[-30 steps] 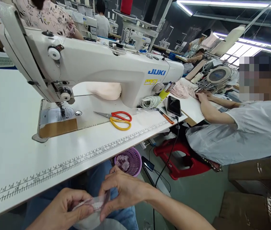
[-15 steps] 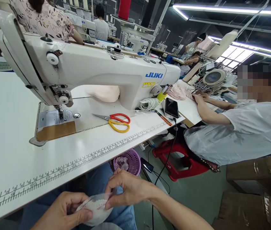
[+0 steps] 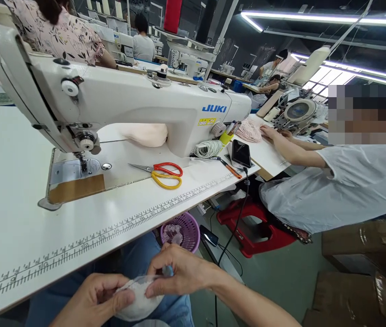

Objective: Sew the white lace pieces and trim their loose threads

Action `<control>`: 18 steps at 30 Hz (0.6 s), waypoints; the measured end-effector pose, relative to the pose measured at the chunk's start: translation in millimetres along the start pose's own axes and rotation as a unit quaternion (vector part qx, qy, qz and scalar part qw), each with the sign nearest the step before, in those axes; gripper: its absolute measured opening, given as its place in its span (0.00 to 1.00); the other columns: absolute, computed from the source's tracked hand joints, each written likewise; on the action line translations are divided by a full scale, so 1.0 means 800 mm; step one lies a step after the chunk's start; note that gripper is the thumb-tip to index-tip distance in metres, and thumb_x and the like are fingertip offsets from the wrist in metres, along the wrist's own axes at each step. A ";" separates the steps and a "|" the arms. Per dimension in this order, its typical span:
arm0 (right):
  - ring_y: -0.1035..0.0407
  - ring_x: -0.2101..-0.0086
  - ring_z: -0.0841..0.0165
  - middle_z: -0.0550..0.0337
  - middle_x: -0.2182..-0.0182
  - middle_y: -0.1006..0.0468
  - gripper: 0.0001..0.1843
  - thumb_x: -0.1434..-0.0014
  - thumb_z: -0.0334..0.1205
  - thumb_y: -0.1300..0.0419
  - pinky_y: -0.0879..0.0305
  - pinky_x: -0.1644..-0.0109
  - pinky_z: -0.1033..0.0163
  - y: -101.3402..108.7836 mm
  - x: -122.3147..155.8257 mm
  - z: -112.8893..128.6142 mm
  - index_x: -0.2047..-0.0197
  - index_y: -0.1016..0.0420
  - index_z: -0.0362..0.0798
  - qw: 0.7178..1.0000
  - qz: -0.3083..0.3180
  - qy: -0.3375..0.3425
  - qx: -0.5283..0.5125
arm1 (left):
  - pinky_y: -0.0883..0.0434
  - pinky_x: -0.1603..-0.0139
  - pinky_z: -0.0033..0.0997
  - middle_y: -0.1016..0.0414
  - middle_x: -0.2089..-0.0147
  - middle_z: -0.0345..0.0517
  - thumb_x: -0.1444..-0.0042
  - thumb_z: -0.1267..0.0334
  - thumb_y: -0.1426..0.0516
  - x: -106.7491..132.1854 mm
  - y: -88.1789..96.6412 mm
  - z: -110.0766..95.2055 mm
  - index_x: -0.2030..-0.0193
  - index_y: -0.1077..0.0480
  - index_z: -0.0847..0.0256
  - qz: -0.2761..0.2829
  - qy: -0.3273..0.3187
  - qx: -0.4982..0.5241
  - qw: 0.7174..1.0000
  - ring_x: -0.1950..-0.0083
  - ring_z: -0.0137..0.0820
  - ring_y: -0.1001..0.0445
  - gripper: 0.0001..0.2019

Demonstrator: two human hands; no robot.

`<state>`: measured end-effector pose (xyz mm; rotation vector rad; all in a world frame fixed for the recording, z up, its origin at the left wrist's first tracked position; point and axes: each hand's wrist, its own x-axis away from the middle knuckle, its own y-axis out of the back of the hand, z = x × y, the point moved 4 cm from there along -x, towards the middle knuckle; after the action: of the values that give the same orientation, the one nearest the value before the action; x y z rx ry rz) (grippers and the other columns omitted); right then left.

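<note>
Low in the view, over my lap, my left hand (image 3: 106,295) pinches the left edge of a thin white rounded fabric piece (image 3: 140,302). On the opposite edge, my right hand (image 3: 175,270) grips the same piece between thumb and fingers. The piece looks sheer and slightly cupped; its exact kind cannot be made out. Below it, a second pale rounded piece (image 3: 152,323) is cut off by the bottom of the view. Beyond the table edge stands a white sewing machine (image 3: 138,97), its needle area away from my hands.
Scissors (image 3: 165,175) with red and yellow handles lie on the sewing table (image 3: 117,227), whose front edge carries a printed ruler. A phone (image 3: 241,153) rests near coiled white cord (image 3: 207,148). Below is a purple basket (image 3: 189,229). At right a co-worker (image 3: 349,181) sits on a red stool (image 3: 247,227).
The view has shifted slightly. Both hands still grip the white piece, which now shows a plainer face, the reddish marks out of sight. The co-worker's hands have moved a little.
</note>
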<state>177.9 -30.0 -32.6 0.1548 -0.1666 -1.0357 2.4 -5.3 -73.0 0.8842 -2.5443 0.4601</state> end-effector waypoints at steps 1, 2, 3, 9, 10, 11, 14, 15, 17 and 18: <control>0.40 0.78 0.77 0.67 0.80 0.33 0.15 0.45 0.47 0.36 0.44 0.73 0.72 0.001 0.001 0.000 0.69 0.24 0.41 1.000 -0.004 0.002 0.002 | 0.39 0.68 0.26 0.27 0.75 0.44 0.54 0.40 0.37 0.000 -0.001 0.001 0.70 0.20 0.64 -0.008 -0.001 0.009 1.000 0.70 0.32 0.35 0.24; 0.40 0.78 0.77 0.67 0.80 0.33 0.13 0.45 0.45 0.35 0.44 0.72 0.72 0.001 0.003 -0.001 0.69 0.24 0.41 1.000 -0.007 0.004 0.005 | 0.37 0.67 0.26 0.24 0.73 0.45 0.54 0.41 0.36 -0.001 -0.002 0.001 0.68 0.19 0.63 -0.015 0.000 0.021 1.000 0.69 0.33 0.33 0.24; 0.40 0.78 0.77 0.67 0.80 0.34 0.12 0.45 0.43 0.35 0.44 0.72 0.72 0.001 0.004 -0.001 0.68 0.24 0.41 1.000 -0.010 0.006 0.008 | 0.35 0.66 0.26 0.22 0.72 0.46 0.55 0.41 0.36 -0.001 -0.003 0.000 0.66 0.19 0.62 -0.019 0.002 0.033 0.999 0.68 0.34 0.31 0.23; 0.40 0.78 0.76 0.66 0.80 0.32 0.16 0.45 0.48 0.36 0.43 0.72 0.71 0.002 0.012 -0.007 0.69 0.24 0.41 1.000 -0.015 -0.008 0.010 | 0.33 0.68 0.24 0.20 0.72 0.47 0.55 0.44 0.34 -0.002 -0.007 -0.005 0.64 0.18 0.61 -0.036 -0.003 0.058 0.998 0.70 0.33 0.28 0.21; 0.40 0.78 0.76 0.66 0.80 0.32 0.17 0.45 0.49 0.35 0.43 0.72 0.71 0.002 0.012 -0.008 0.69 0.24 0.41 1.000 -0.014 -0.012 0.007 | 0.33 0.68 0.24 0.20 0.72 0.47 0.55 0.45 0.34 -0.001 -0.008 -0.005 0.64 0.18 0.61 -0.037 -0.003 0.057 0.998 0.70 0.33 0.28 0.21; 0.39 0.78 0.76 0.65 0.80 0.32 0.18 0.46 0.50 0.35 0.43 0.72 0.71 0.002 0.013 -0.008 0.69 0.24 0.41 1.000 -0.012 -0.014 0.005 | 0.34 0.69 0.24 0.20 0.73 0.47 0.55 0.45 0.34 -0.001 -0.008 -0.004 0.64 0.18 0.61 -0.036 -0.002 0.055 0.998 0.71 0.33 0.28 0.20; 0.39 0.78 0.76 0.67 0.80 0.32 0.20 0.48 0.54 0.34 0.44 0.72 0.71 0.002 0.012 -0.004 0.69 0.24 0.42 1.000 -0.015 -0.024 0.012 | 0.35 0.70 0.23 0.21 0.74 0.46 0.53 0.45 0.34 -0.001 -0.011 -0.006 0.64 0.18 0.61 -0.036 -0.004 0.044 0.998 0.72 0.32 0.29 0.19; 0.39 0.78 0.77 0.67 0.80 0.32 0.20 0.49 0.54 0.34 0.44 0.72 0.72 0.001 0.011 -0.002 0.69 0.24 0.43 0.999 -0.019 -0.024 0.018 | 0.35 0.71 0.22 0.21 0.74 0.46 0.53 0.46 0.35 -0.001 -0.012 -0.007 0.64 0.18 0.61 -0.037 -0.008 0.038 0.999 0.72 0.31 0.30 0.19; 0.39 0.78 0.77 0.67 0.80 0.32 0.21 0.49 0.55 0.34 0.44 0.72 0.72 0.000 0.008 0.001 0.69 0.24 0.43 0.999 -0.025 -0.021 0.027 | 0.36 0.72 0.22 0.22 0.74 0.45 0.53 0.45 0.35 0.001 -0.012 -0.009 0.65 0.18 0.60 -0.045 -0.011 0.031 0.998 0.73 0.31 0.30 0.19; 0.38 0.78 0.76 0.67 0.80 0.32 0.21 0.49 0.56 0.35 0.43 0.71 0.72 0.000 0.007 0.002 0.70 0.24 0.43 0.999 -0.024 -0.019 0.028 | 0.36 0.72 0.22 0.22 0.75 0.45 0.54 0.45 0.35 0.002 -0.012 -0.009 0.65 0.18 0.60 -0.052 -0.009 0.032 0.998 0.73 0.31 0.30 0.19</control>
<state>179.9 -34.9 -30.4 0.1900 -0.2274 -1.0837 9.3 -9.9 -64.7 1.0419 -2.4983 0.5068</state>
